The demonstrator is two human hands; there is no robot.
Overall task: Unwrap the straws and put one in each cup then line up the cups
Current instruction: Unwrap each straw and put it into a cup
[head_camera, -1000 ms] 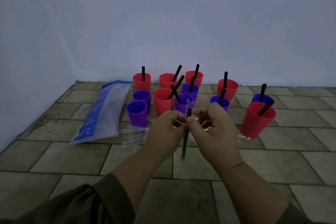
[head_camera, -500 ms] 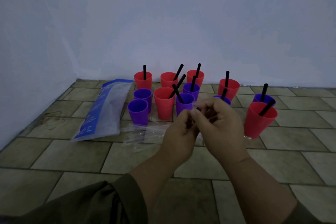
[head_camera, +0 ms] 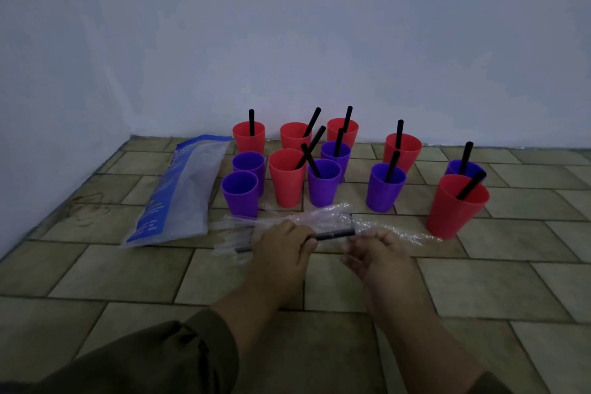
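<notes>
Two hands at lower centre — left hand [head_camera: 281,253] grips a level straw [head_camera: 335,233]; right hand [head_camera: 379,257] by its tip, hold on wrapper [head_camera: 401,231] unclear.

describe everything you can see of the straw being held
The black straw is a thin, straight, matte tube, plastic by its look. It is held almost level, with the right end slightly higher. The left hand grips its middle. Its left end pokes out inside clear wrapping, and the right end looks bare. The right hand is just beside that end; contact is unclear.
</notes>
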